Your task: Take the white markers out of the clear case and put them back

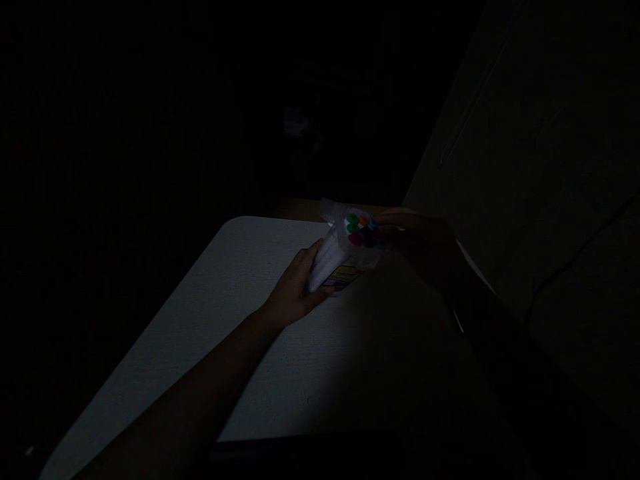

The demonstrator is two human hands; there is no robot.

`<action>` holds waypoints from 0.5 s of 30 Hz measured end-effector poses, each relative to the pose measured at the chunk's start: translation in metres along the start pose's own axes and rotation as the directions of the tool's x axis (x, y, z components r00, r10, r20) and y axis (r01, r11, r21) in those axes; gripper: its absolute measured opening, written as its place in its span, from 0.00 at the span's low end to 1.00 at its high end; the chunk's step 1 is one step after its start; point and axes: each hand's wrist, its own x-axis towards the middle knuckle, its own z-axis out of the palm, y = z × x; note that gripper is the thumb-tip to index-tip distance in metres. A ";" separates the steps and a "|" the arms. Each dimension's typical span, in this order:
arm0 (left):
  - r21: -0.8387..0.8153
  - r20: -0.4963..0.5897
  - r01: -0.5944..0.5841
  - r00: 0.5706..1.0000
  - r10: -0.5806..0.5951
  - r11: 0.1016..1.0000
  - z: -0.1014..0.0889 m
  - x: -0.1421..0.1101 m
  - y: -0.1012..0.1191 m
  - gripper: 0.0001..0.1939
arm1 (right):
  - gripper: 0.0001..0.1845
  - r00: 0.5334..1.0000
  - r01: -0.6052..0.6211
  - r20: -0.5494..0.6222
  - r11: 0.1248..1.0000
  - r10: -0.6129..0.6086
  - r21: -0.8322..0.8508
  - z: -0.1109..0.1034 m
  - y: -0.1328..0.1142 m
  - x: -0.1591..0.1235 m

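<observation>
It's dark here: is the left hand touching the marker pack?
Touching. The head view shows the left hand clasped around the marker pack at its lower end.

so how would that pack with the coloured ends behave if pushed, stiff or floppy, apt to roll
Probably stiff along its length: the pack shows no sag in the left hand. Its wrapper may crumple, as the loose end looks thin and filmy. It seems unlikely to roll, since its labelled side looks fairly flat.

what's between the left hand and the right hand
A wrapped pack with coloured round ends toward the right hand, held in the left hand, as the head view shows.
</observation>
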 end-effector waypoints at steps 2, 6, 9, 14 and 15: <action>0.077 -0.033 0.001 0.999 0.001 0.997 -0.002 0.000 -0.001 0.40 | 0.12 0.998 -0.058 -0.035 0.997 0.060 0.048 0.004 0.008 -0.005; 0.209 -0.114 0.070 0.992 -0.047 0.975 -0.009 0.002 0.000 0.40 | 0.11 0.986 -0.119 -0.094 0.980 0.135 0.158 0.017 0.021 -0.018; 0.264 -0.100 0.111 0.991 -0.087 0.958 -0.016 0.004 0.000 0.40 | 0.10 0.972 -0.187 -0.094 0.956 0.213 0.227 0.025 0.026 -0.025; 0.327 -0.088 0.076 0.995 -0.050 0.942 -0.022 0.005 0.000 0.38 | 0.10 0.900 -0.400 -0.036 0.858 0.433 0.324 0.026 0.028 -0.033; 0.341 -0.082 0.063 0.996 -0.036 0.938 -0.022 0.005 0.000 0.37 | 0.09 0.888 -0.430 -0.016 0.840 0.460 0.332 0.026 0.029 -0.035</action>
